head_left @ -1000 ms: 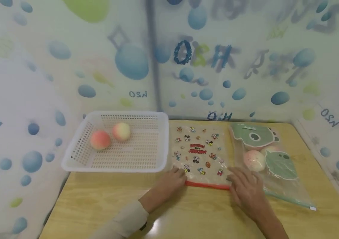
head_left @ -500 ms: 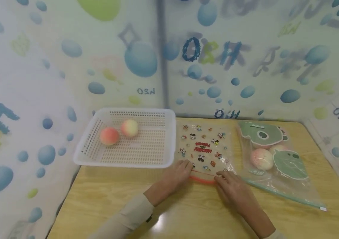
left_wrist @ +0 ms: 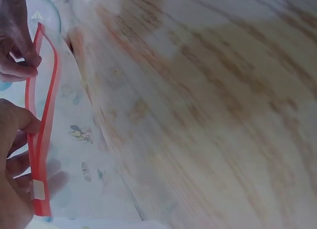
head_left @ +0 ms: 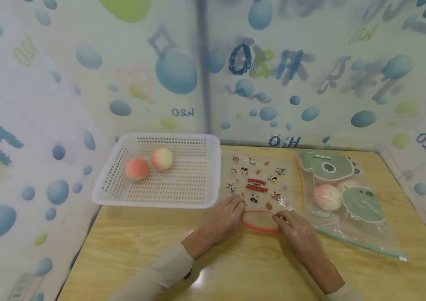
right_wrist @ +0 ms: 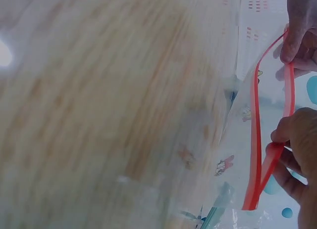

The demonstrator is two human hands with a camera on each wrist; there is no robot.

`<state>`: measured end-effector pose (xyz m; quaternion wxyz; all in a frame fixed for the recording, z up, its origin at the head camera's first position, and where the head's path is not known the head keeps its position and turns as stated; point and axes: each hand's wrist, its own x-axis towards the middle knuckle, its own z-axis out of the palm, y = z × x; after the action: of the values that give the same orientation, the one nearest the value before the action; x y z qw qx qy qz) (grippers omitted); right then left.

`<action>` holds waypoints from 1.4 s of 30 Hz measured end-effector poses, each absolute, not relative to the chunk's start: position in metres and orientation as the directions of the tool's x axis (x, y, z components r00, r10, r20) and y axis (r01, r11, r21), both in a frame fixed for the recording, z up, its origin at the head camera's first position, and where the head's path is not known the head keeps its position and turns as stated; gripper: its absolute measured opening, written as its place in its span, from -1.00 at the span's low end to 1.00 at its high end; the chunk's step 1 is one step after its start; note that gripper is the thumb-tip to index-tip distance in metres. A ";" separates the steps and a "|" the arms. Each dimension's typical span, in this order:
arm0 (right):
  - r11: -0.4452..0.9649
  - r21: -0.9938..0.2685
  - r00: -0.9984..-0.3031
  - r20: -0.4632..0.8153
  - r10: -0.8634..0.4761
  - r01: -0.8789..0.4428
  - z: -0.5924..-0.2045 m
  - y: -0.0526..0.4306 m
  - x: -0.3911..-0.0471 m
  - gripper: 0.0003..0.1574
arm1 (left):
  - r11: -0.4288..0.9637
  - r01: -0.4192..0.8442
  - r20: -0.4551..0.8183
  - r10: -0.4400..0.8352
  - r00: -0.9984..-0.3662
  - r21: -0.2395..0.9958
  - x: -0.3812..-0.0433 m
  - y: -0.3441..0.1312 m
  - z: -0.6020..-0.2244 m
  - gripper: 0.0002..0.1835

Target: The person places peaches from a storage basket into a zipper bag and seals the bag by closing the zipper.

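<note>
A clear zip bag printed with small cartoon figures lies on the table, its red-edged mouth toward the person. My left hand pinches one red lip of the mouth near its left end. At the other end, the thumb and fingers of my right hand pinch the same lip. Both wrist views show the two red strips standing apart, with a gap between them. A white slider sits near the strip's end beside the left hand.
Left of the bag stands a white perforated basket holding two peaches. On the right lies another clear zip bag with green animal shapes and peaches inside. A patterned wall rises behind the wooden table.
Both hands have moved in along the red edge and now pinch it. The bag's mouth has parted from a flat line into an oval gap. The head view has shifted slightly.
</note>
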<state>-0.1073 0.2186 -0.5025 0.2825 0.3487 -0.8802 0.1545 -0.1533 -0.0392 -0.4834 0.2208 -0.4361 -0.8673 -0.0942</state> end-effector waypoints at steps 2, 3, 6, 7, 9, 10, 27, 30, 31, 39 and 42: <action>0.710 -0.061 -0.583 0.621 -0.524 -0.702 -0.502 0.218 -0.109 -0.50 | 0.588 0.808 0.477 0.722 -0.501 -0.041 -0.154 -0.039 -0.483 -0.95; 0.711 -0.050 -0.574 0.632 -0.521 -0.701 -0.501 0.218 -0.110 -0.48 | 0.581 0.813 0.486 0.724 -0.490 -0.045 -0.155 -0.040 -0.483 -0.95; 0.719 -0.019 -0.543 0.669 -0.507 -0.695 -0.498 0.218 -0.113 -0.47 | 0.561 0.826 0.515 0.723 -0.460 -0.050 -0.156 -0.040 -0.482 -0.95; 0.721 -0.009 -0.528 0.686 -0.500 -0.693 -0.496 0.218 -0.113 -0.47 | 0.555 0.830 0.527 0.719 -0.452 -0.046 -0.156 -0.040 -0.482 -0.94; 0.724 0.007 -0.502 0.716 -0.485 -0.689 -0.494 0.217 -0.114 -0.49 | 0.545 0.838 0.552 0.707 -0.442 -0.028 -0.156 -0.041 -0.482 -0.95; 0.724 0.009 -0.490 0.730 -0.476 -0.690 -0.492 0.217 -0.114 -0.50 | 0.541 0.841 0.565 0.700 -0.437 -0.020 -0.156 -0.041 -0.482 -0.94; 0.685 0.049 -0.234 0.920 -0.314 -0.727 -0.467 0.187 -0.116 -0.70 | 0.451 0.888 0.750 0.557 -0.357 0.087 -0.152 -0.031 -0.478 -0.84; 0.683 0.066 -0.202 0.931 -0.305 -0.727 -0.462 0.181 -0.116 -0.72 | 0.423 0.899 0.769 0.533 -0.352 0.118 -0.152 -0.029 -0.476 -0.88; 0.687 0.069 -0.195 0.934 -0.300 -0.723 -0.460 0.181 -0.116 -0.73 | 0.418 0.899 0.775 0.523 -0.354 0.128 -0.152 -0.029 -0.476 -0.88; 0.739 0.060 -0.113 0.977 -0.182 -0.671 -0.446 0.187 -0.116 -0.75 | 0.424 0.882 0.836 0.392 -0.384 0.206 -0.153 -0.034 -0.471 -0.89; 0.721 0.080 -0.069 0.982 -0.175 -0.688 -0.445 0.183 -0.115 -0.76 | 0.424 0.892 0.846 0.407 -0.344 0.159 -0.152 -0.034 -0.469 -0.91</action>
<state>-0.1152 0.1832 -0.4450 0.6088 0.3084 -0.6999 0.2108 -0.1518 -0.0340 -0.4691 0.3779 -0.4304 -0.7543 -0.3208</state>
